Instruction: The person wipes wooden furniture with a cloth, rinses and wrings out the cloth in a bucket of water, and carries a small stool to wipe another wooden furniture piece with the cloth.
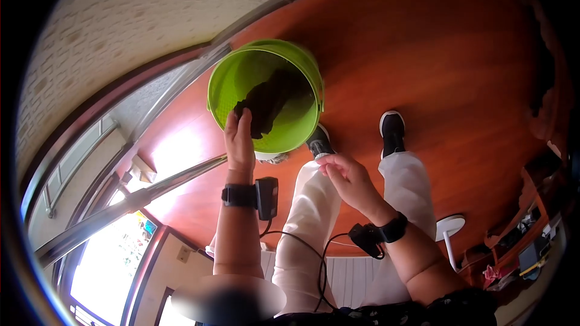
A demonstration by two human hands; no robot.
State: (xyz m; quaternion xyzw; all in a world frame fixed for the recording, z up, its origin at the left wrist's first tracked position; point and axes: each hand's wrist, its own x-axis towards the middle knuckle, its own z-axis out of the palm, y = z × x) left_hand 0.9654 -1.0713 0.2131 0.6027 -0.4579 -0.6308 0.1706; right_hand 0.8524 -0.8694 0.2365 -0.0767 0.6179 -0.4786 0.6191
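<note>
A lime-green bucket (pixel 219 87) stands on the floor, its mouth facing me. My left hand (pixel 240 139) reaches over the bucket's near left rim, its fingers closed on the edge of a dark, crumpled cloth (pixel 275 99). Most of the cloth hangs inside the bucket. Below and to the right of the bucket, my right hand (pixel 349 184) hovers above my leg in white trousers. Its fingers are loosely curled with gaps between them, and nothing shows in them. Each wrist wears a black strapped device, and a black cable runs between them.
A metal pole (pixel 181 178) slants from the lower left towards the bucket. Beside the bucket's base is a white piece with grey strands (pixel 272 157). A white round-topped stand (pixel 450 225) and a cluttered wooden shelf (pixel 522 223) are on the right. Reddish wood flooring (pixel 435 54) surrounds my feet.
</note>
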